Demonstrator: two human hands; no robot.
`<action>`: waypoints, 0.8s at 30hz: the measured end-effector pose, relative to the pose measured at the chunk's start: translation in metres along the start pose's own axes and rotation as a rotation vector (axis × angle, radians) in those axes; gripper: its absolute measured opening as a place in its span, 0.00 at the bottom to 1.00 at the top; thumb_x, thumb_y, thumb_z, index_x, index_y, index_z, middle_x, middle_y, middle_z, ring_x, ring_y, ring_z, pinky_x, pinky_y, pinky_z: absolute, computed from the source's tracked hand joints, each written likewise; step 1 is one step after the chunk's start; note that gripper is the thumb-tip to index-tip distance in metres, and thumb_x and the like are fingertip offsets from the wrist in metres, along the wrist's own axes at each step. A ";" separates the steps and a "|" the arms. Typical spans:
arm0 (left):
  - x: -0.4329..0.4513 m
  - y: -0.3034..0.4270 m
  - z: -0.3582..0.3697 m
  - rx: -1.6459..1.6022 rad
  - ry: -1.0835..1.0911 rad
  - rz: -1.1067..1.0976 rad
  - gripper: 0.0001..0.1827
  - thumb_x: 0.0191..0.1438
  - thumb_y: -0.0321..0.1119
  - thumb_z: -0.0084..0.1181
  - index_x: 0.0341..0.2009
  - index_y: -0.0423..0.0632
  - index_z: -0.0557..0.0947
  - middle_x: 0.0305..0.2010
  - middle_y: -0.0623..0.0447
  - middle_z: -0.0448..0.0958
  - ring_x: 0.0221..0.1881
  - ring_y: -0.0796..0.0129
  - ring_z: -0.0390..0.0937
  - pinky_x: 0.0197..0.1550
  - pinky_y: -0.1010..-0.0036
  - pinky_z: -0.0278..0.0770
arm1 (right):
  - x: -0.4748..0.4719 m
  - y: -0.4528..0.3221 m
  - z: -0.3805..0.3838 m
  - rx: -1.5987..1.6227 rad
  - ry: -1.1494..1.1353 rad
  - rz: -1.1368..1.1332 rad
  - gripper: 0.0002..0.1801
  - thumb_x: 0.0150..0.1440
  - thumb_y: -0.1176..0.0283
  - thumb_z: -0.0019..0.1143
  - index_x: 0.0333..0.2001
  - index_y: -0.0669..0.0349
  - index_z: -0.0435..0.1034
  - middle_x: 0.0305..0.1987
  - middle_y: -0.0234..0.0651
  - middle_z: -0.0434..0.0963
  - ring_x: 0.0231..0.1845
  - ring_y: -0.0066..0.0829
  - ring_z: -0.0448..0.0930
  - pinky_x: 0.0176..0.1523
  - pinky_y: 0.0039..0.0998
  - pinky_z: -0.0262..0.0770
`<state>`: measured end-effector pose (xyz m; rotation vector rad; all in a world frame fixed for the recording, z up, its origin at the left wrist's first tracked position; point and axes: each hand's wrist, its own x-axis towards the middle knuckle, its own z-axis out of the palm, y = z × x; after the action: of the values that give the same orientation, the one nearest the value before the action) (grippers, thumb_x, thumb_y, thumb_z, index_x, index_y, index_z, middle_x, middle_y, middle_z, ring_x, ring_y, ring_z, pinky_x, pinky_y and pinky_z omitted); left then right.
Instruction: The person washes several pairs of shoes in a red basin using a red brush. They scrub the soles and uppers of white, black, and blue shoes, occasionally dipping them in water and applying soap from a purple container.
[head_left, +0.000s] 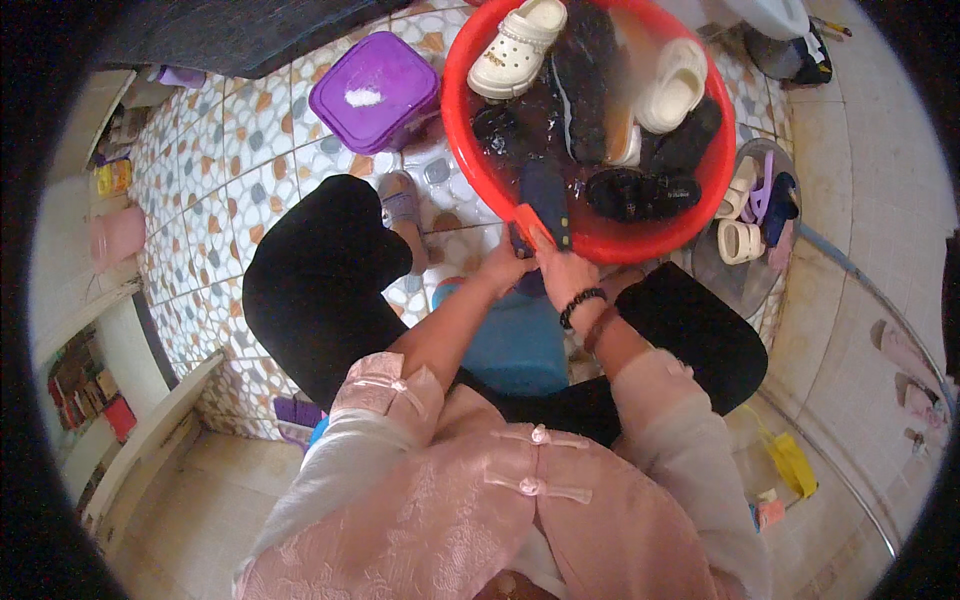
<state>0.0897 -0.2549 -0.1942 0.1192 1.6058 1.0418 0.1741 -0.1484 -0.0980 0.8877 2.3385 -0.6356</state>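
A dark blue shoe or slipper (544, 191) lies over the near rim of a red plastic basin (459, 161). My left hand (510, 262) grips its near end. In my right hand (562, 271) is an orange-red scrubbing brush (534, 226), held against the shoe. The basin contains dark water, a cream clog (517, 49) with holes at the far left, another cream clog (673, 86) at the right, a long black shoe (579, 90) and black sandals (641, 195). The bristles are hidden. Under my wrists stands a blue plastic object (510, 345).
A purple lidded tub (375, 94) with white powder on its lid stands left of the basin. At the right, a round grey tray (705, 255) holds sandals (739, 241). A grey hose (840, 259) runs along the right. My knees flank the blue object on the tiled floor.
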 end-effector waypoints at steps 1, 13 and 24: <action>0.002 -0.001 0.002 0.126 0.031 0.092 0.54 0.41 0.26 0.67 0.69 0.49 0.48 0.57 0.44 0.71 0.57 0.58 0.71 0.56 0.65 0.69 | 0.011 0.001 0.002 0.000 0.018 0.027 0.27 0.64 0.57 0.36 0.67 0.26 0.49 0.30 0.50 0.79 0.31 0.51 0.81 0.34 0.49 0.77; 0.015 -0.022 0.009 0.185 0.153 0.121 0.49 0.41 0.29 0.70 0.65 0.44 0.54 0.54 0.42 0.72 0.55 0.55 0.72 0.55 0.64 0.71 | -0.021 0.025 0.012 0.033 0.055 -0.014 0.28 0.65 0.55 0.34 0.68 0.27 0.46 0.36 0.53 0.79 0.37 0.53 0.80 0.40 0.52 0.74; 0.004 0.003 0.011 -0.203 0.012 0.021 0.41 0.47 0.24 0.65 0.64 0.48 0.58 0.56 0.48 0.72 0.55 0.58 0.70 0.57 0.63 0.70 | 0.006 0.053 0.015 0.280 -0.021 0.126 0.29 0.65 0.54 0.31 0.70 0.32 0.43 0.44 0.54 0.77 0.42 0.54 0.79 0.47 0.52 0.73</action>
<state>0.0960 -0.2451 -0.1941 -0.0069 1.5030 1.2169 0.2126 -0.1190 -0.1249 1.1359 2.1872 -0.9281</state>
